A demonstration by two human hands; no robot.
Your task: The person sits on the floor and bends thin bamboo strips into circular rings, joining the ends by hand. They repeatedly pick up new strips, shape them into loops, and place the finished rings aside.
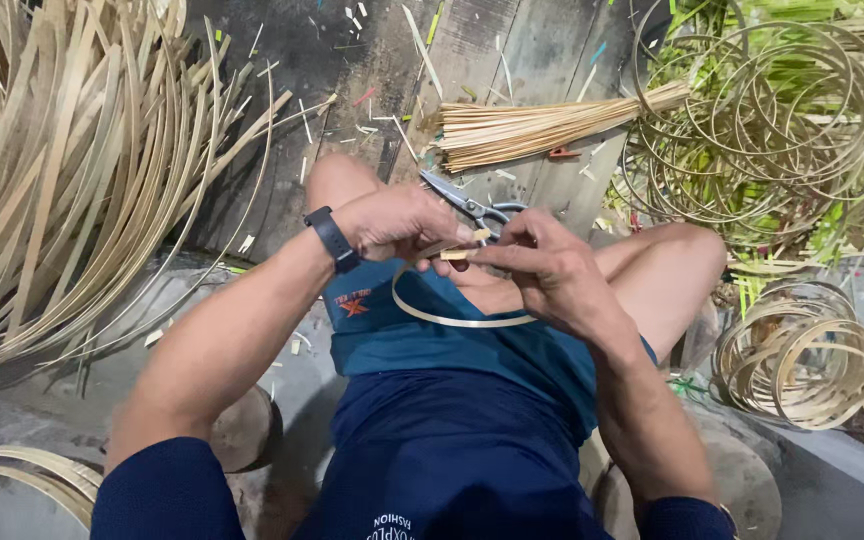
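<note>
- The bamboo strip (457,318) is thin, pale and flat, bent into a loop over the person's lap.
- Its two ends meet between the hands.
- The left hand (397,222) pinches the overlapping ends closed.
- The right hand (542,265) pinches them too, just beside scissors (472,208).

Even, soft overhead light; faint shadows under the arms. Centre sharp, slight softness and wide-angle bending toward the frame's corners. No glare.
</note>
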